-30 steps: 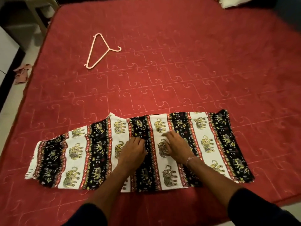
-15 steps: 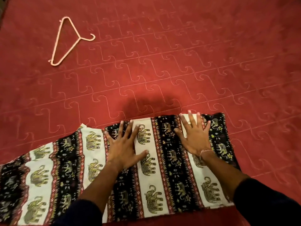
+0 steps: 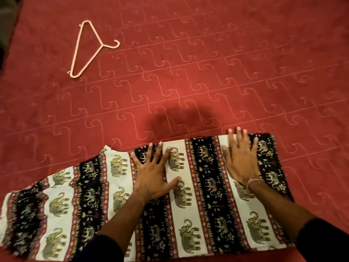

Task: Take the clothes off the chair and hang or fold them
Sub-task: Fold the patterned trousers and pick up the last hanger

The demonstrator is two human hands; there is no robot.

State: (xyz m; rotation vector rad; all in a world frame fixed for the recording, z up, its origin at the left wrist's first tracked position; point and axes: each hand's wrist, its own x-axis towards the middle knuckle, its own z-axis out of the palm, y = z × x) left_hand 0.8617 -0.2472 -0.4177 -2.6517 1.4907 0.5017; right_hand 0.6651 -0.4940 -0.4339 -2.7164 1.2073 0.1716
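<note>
A black, white and red garment with elephant print [image 3: 205, 186] lies spread flat along the near edge of the red quilted bed [image 3: 207, 72]. My left hand [image 3: 153, 173] presses flat on its middle with fingers spread. My right hand [image 3: 240, 157] lies flat near the garment's far right corner, its fingertips reaching the upper edge. Neither hand grips the cloth. A pink plastic hanger [image 3: 88, 50] lies on the bed at the far left, well away from both hands.
The red quilt fills nearly the whole view. Its left edge shows at the upper left, with a dark gap [image 3: 5, 40] beyond it. The chair is out of view.
Both hands slid apart and toward the garment's far edge, from bunched fingers at its centre to flat, spread palms. The camera moved closer and lower over the bed.
</note>
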